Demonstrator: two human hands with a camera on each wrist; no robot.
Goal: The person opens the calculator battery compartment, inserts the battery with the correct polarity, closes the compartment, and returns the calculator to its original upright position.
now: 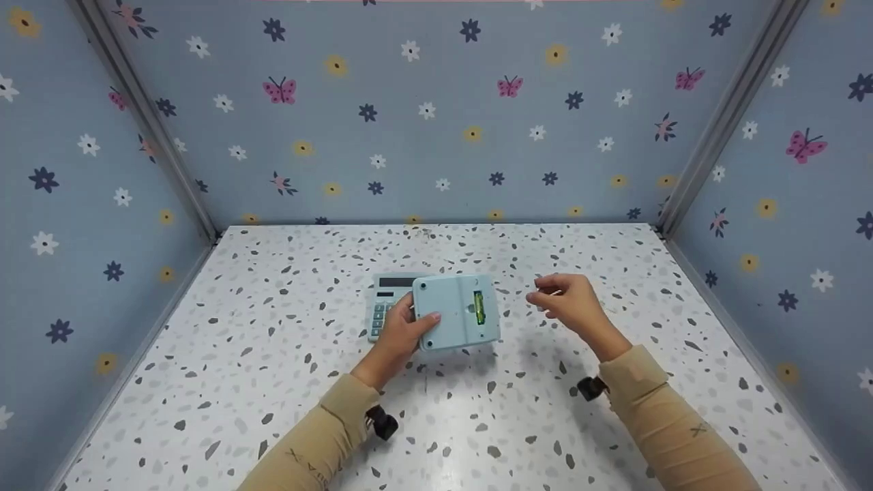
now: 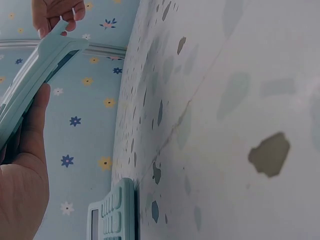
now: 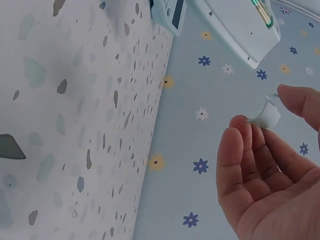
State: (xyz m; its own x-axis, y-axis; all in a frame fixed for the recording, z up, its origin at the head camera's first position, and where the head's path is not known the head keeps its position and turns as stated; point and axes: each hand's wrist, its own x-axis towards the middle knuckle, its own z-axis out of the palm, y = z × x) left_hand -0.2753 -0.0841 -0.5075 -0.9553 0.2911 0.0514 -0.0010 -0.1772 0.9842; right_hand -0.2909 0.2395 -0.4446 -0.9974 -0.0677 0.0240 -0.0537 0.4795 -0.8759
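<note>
My left hand [image 1: 399,335] grips a light blue calculator [image 1: 447,314] by its left end, raised above the table with its back toward me. Its battery slot lies uncovered, and a green battery [image 1: 479,310] sits inside. To the right, apart from the calculator, my right hand [image 1: 580,307] pinches a small light blue battery cover [image 3: 268,116] between thumb and fingertips. The cover is mostly hidden in the head view. A second light blue calculator [image 1: 378,319] lies keys up on the table, partly hidden behind my left hand and the held calculator.
The white speckled table [image 1: 273,382] extends around both hands. Flower-patterned panels [image 1: 423,136] stand at the back and both sides, with grey metal posts [image 1: 146,126] at the corners. A small black camera [image 1: 384,424] hangs at the left wrist, another camera [image 1: 590,388] at the right.
</note>
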